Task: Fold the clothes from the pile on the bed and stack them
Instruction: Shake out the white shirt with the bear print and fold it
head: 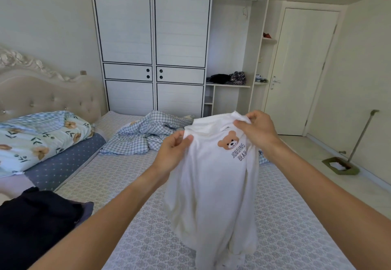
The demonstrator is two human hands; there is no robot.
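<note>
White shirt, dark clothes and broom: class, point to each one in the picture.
white shirt (pixel 213 195), head view, on the plain front below the bear print
dark clothes (pixel 36 221), head view, middle of the heap
broom (pixel 359 137), head view, on its handle

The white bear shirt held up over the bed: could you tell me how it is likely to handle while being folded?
Probably floppy: the white bear shirt hangs limp in creases below both hands, left and right. Likely light, since fingertip pinches at its top carry it. It should drape flat on the bed.
</note>
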